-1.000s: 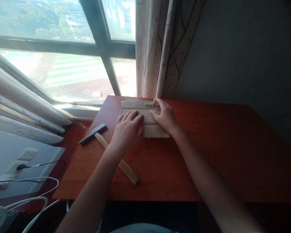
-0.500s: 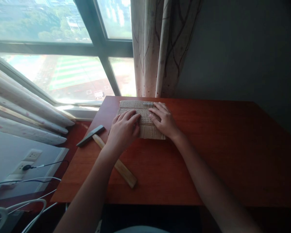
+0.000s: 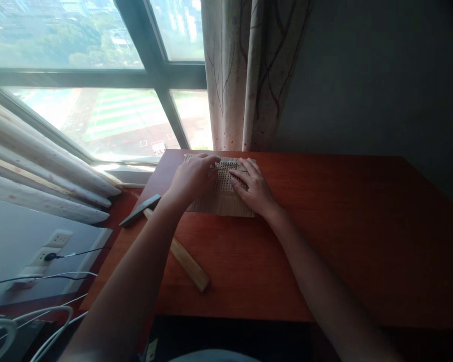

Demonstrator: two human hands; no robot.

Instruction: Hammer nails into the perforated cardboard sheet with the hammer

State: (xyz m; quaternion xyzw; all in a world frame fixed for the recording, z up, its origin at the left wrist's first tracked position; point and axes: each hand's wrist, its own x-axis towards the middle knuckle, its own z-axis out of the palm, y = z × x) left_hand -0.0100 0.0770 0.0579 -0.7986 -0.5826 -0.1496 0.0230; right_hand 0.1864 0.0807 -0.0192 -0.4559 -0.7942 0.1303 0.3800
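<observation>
A brown corrugated cardboard piece (image 3: 222, 205) lies on the table, with a grid of small dark holes over its far part. My left hand (image 3: 196, 178) is above its left side, fingers bent and tips near the far edge. Its thumb and forefinger close together in a pinch; anything between them is too small to make out. Just right of those fingertips is a short row of small pale pieces (image 3: 229, 162) on the grid. Flat on the right side of the cardboard, fingers spread, rests my right hand (image 3: 254, 188). It holds nothing.
A hammer (image 3: 191, 264) with a wooden handle lies left of the cardboard, partly under my left forearm. The reddish-brown table (image 3: 347, 226) extends right. A window (image 3: 98, 120), curtains (image 3: 230, 75) and a wall socket with cables (image 3: 51, 254) border it.
My left hand has moved away from me, from the near left part of the grid to its far edge beside the row of small pieces. My right hand stays nearly in place.
</observation>
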